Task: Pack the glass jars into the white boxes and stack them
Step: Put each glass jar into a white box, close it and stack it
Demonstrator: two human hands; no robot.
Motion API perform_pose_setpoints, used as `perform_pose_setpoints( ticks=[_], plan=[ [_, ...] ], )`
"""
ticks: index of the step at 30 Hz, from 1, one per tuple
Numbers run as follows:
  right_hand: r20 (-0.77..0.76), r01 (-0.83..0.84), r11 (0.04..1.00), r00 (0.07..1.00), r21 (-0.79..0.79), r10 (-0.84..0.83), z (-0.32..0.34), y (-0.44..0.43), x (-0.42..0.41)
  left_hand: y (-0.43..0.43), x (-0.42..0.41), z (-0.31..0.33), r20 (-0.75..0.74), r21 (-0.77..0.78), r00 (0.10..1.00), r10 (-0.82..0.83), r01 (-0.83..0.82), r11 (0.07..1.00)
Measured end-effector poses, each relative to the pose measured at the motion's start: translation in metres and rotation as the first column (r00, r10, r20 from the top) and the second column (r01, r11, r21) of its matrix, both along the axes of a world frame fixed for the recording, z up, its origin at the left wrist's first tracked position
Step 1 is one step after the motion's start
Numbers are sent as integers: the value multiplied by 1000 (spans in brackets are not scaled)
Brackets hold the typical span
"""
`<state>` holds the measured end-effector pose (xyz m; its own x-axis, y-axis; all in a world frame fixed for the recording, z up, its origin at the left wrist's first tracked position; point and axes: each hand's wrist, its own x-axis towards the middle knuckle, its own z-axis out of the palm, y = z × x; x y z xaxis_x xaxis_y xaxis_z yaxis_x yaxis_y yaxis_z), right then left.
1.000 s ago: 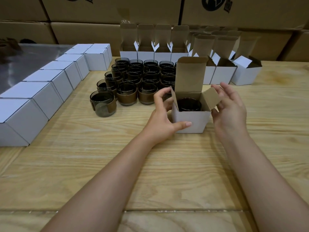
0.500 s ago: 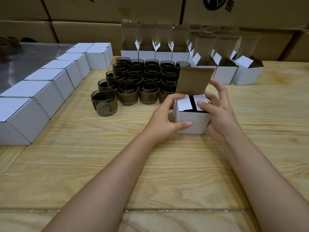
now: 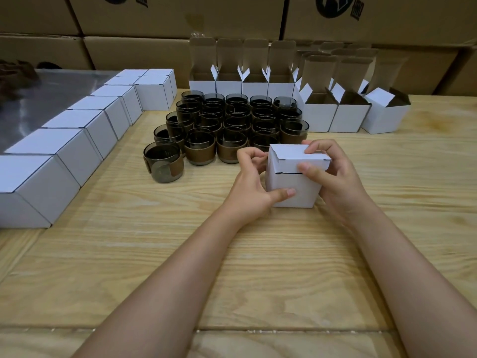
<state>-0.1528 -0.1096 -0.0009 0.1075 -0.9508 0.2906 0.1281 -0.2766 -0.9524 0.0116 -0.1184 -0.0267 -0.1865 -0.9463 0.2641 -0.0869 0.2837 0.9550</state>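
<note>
A small white box (image 3: 289, 182) stands on the wooden table (image 3: 180, 254) in the middle, its lid folded down and nearly flush. My left hand (image 3: 251, 186) grips its left side, thumb across the front face. My right hand (image 3: 333, 177) holds the right side, with fingers on the lid and thumb at the front seam. The jar inside is hidden. Behind the box stands a cluster of several dark glass jars (image 3: 232, 120) with brown bands; one jar (image 3: 164, 161) sits apart at front left.
Several closed white boxes (image 3: 74, 148) form a row along the left, ending at the back (image 3: 154, 91). Several open white boxes (image 3: 320, 112) with raised lids stand behind and right of the jars. Large brown cartons (image 3: 180, 16) wall the back.
The box's side flaps were folded in over the jar, then the upright lid came down onto the top. Both hands moved from beside the open box to gripping it.
</note>
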Motion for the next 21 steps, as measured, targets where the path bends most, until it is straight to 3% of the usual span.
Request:
perform_pose_setpoints(
  ticks=[13,17,21],
  plan=[
    [-98,34,999,995,-26,-36,-1,-1,-3,-2,1,-2,50,-23,999,-9,10,1000],
    [-98,75,997,992,-30,-77,-4,-6,-1,1,1,2,99,-106,995,-15,25,994],
    [-186,119,988,973,-103,-136,-7,-9,1,5,-1,3,254,-265,960,118,-48,963]
  ],
)
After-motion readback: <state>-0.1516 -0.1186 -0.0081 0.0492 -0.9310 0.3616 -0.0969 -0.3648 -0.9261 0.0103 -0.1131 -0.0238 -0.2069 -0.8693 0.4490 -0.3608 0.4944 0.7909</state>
